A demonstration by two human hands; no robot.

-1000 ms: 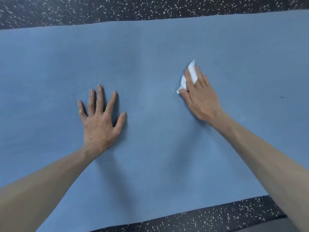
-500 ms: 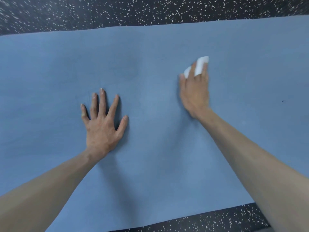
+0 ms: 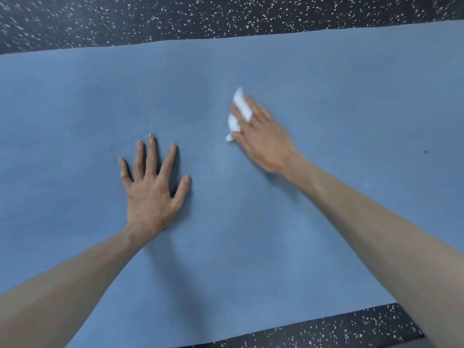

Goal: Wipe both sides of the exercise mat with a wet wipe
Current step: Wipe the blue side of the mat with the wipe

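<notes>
Even soft light, faint shadows, slight motion blur

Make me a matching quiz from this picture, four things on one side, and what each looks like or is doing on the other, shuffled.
Things:
1. left hand
2. right hand
3. wipe
4. floor

States:
A. black with pale specks
B. white, crumpled under fingers
C. flat on the mat, fingers spread
D. presses the wipe on the mat

Pairs: 1-C, 2-D, 3-B, 4-A
</notes>
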